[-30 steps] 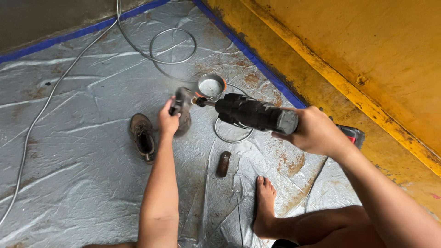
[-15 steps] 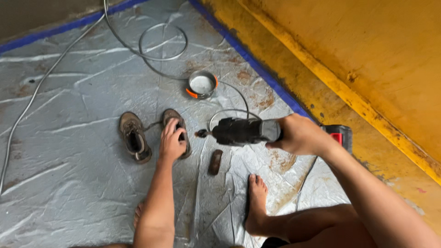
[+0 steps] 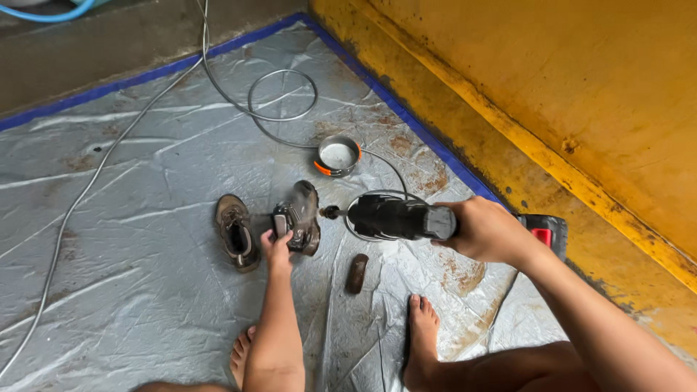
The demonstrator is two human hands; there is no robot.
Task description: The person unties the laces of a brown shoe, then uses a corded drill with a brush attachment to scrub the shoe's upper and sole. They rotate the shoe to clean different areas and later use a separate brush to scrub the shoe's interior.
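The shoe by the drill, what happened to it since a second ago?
The left hand has tipped the shoe up on its side, toe away, facing the drill. The right hand still holds the drill. The other shoe and tape roll stayed put.

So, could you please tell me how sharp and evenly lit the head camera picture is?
Head view: soft, even daylight, no hard shadows; mild sheen on the silver floor sheet; the drill, the shoe and both hands are sharp; the wide lens bends the edges.

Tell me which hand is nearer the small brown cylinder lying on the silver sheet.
Left. The left hand grips the tilted brown shoe just left of the brown cylinder; the right hand holds the black power drill farther off, up and right.
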